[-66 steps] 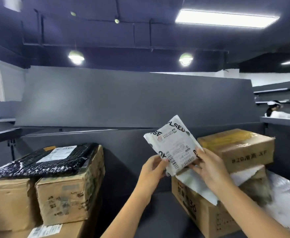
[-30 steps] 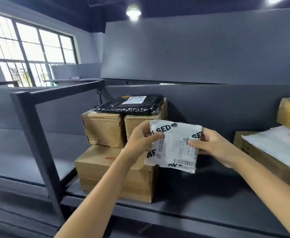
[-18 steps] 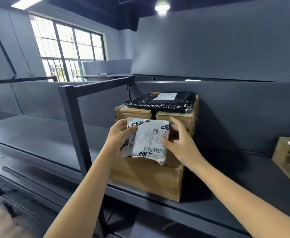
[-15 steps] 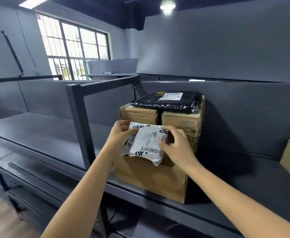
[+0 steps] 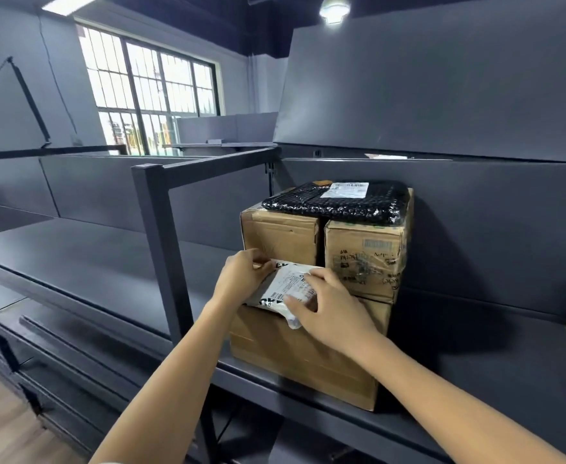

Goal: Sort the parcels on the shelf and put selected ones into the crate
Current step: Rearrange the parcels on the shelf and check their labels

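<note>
Gripping the white plastic mailer pouch by its ends, left hand and right hand (the nearer) seemingly rest it on the large brown cardboard box.

White mailer flat on lower carton

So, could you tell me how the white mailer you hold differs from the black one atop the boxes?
The white poly mailer is smooth with bold black lettering; the black bubble mailer is bumpy, plain. The white one is held by left hand and right hand; the black one lies flat, untouched, across two cartons. Both bear shipping labels.
</note>
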Action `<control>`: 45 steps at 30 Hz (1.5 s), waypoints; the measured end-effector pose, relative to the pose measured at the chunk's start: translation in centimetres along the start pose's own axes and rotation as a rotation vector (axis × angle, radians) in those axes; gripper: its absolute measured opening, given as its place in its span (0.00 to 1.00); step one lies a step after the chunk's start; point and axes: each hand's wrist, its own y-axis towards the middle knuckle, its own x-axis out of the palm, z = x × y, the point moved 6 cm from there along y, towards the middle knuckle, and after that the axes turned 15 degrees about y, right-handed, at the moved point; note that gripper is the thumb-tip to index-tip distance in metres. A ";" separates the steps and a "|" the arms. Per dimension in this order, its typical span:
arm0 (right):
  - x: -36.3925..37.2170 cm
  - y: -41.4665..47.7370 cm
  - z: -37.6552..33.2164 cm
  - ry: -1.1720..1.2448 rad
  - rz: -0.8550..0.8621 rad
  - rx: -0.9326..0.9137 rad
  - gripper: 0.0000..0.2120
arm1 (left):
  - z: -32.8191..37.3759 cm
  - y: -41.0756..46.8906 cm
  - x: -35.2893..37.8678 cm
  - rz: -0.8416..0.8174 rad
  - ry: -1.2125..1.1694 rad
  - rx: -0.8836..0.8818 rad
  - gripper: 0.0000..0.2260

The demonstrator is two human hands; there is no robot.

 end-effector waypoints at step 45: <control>-23.6 -11.5 9.6 -0.448 0.573 0.156 0.24 | 34.8 -9.8 2.9 0.062 -0.310 0.756 0.16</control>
